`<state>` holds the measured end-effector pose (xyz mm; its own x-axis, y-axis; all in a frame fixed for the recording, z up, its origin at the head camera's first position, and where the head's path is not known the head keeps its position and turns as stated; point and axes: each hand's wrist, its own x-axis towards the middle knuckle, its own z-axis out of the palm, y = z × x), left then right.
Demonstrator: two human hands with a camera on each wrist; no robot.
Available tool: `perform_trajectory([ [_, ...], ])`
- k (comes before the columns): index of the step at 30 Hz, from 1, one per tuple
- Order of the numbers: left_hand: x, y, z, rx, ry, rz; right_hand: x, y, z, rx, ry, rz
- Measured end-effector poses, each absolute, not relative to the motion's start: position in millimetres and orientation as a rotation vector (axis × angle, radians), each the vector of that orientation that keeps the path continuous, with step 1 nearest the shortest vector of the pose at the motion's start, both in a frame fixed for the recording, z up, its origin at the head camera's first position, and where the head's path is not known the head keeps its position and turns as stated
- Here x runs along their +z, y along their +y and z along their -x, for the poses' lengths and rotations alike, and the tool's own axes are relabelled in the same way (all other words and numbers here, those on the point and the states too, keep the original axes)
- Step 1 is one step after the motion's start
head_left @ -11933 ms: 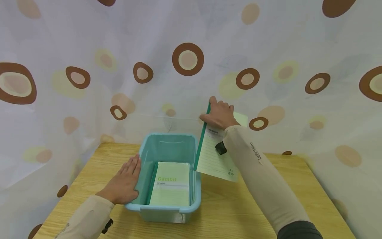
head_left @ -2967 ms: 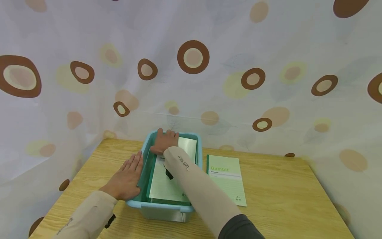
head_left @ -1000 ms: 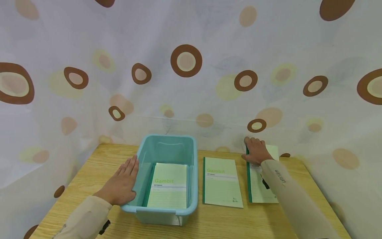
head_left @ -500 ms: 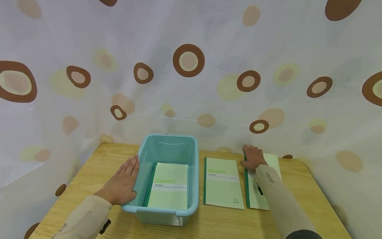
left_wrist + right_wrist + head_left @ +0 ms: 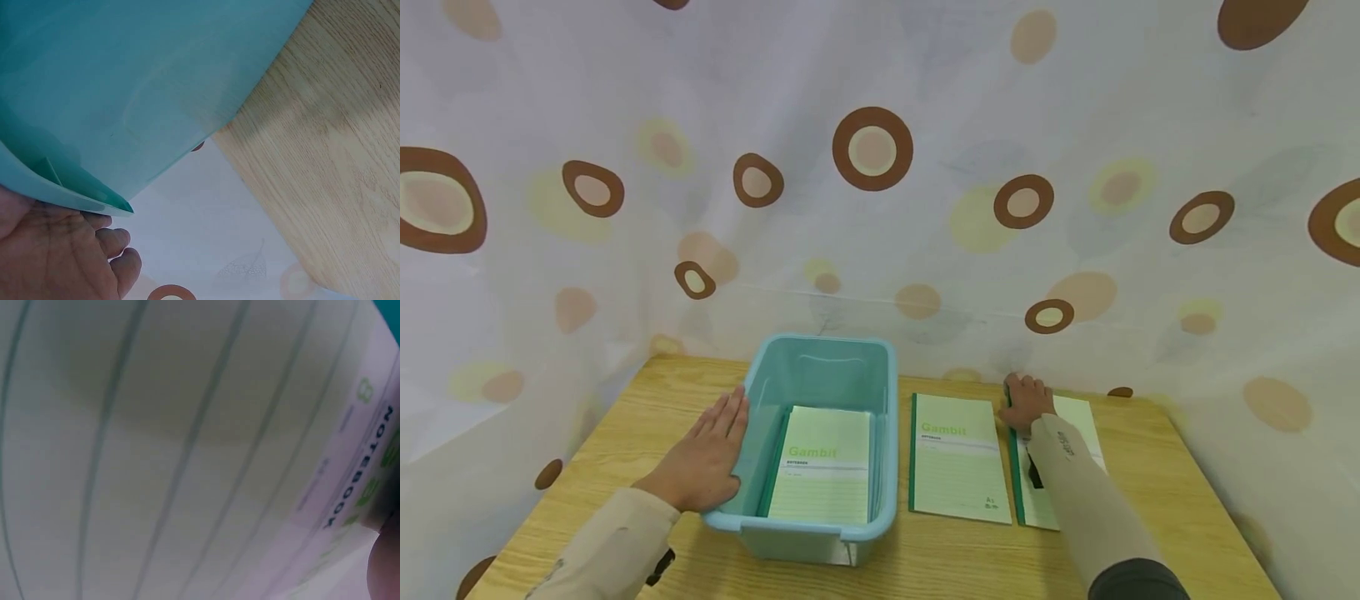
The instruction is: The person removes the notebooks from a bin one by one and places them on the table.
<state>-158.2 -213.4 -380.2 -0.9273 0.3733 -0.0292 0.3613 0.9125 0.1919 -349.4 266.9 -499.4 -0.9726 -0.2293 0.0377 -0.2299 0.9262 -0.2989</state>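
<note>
My left hand (image 5: 702,462) rests along the left rim of a light-blue plastic bin (image 5: 891,467), fingers straight. In the left wrist view this hand (image 5: 65,256) lies against the bin's rim, beside the outer wall. Inside the bin is a pile of pale green notebooks (image 5: 823,487); how many cannot be told. At the right of the table, my right hand (image 5: 1030,402) holds a notebook (image 5: 1081,423) by its upper left corner, near the dark green spine. Its lined cover (image 5: 181,444) fills the right wrist view; my forearm hides much of it in the head view.
Another notebook (image 5: 961,471) lies flat between the bin and the held one, cover up. The wooden table (image 5: 1180,500) extends further right. A white sheet with brown and beige circles (image 5: 872,250) hangs behind and at both sides.
Earlier the right hand lifted one notebook from the bin, then reached in again; one now lies beside the bin. The held notebook has slid slightly left and toward me. The left hand stays put.
</note>
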Motion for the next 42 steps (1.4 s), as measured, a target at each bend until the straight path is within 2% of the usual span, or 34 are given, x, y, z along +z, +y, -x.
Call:
perform_trajectory([
  [7, -380, -214, 159, 0.271, 2.998, -0.58, -509, 268, 350, 0.58, -3.068, -0.291],
  [17, -379, -215, 160, 0.269, 3.004, -0.582, -491, 258, 341, 0.691, -3.076, -0.235],
  [28, -380, -215, 160, 0.288, 2.985, -0.568, -488, 242, 334, 1.031, -2.887, -0.246],
  [33, -380, -215, 160, 0.299, 2.981, -0.564, -466, 218, 325, 1.204, -2.761, -0.266],
  [42, -380, -215, 159, 0.289, 2.989, -0.578, -395, 152, 299, 1.318, -2.666, -0.464],
])
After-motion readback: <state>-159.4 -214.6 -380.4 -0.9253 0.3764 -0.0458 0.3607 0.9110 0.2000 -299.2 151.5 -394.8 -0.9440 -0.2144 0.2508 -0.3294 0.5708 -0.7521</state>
